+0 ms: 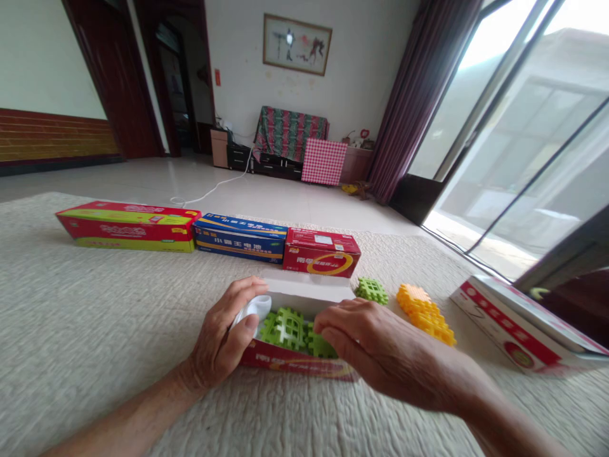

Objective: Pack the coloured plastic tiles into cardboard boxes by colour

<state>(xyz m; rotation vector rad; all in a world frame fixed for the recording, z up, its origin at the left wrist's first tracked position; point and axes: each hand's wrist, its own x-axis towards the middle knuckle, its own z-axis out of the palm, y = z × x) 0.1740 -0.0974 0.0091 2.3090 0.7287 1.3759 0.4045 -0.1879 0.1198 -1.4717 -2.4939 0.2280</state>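
In front of me on the quilted cover, a red cardboard box (304,365) lies with its white lid flap (309,287) raised at the back. Several green interlocking plastic blocks (291,327) fill its inside. My left hand (228,330) is closed round the box's left end, its thumb against a white, soft-looking item (257,309) there. Over the right end bends my right hand (366,336), fingers curled down onto a green plastic block (321,344), which they partly hide.
Behind stand a red-and-lime box (136,227), a blue box (240,238) and another red box (323,251) in a row. To the right lie a green block (372,291), stacked yellow-orange blocks (425,314) and a larger white-and-red carton (528,327).
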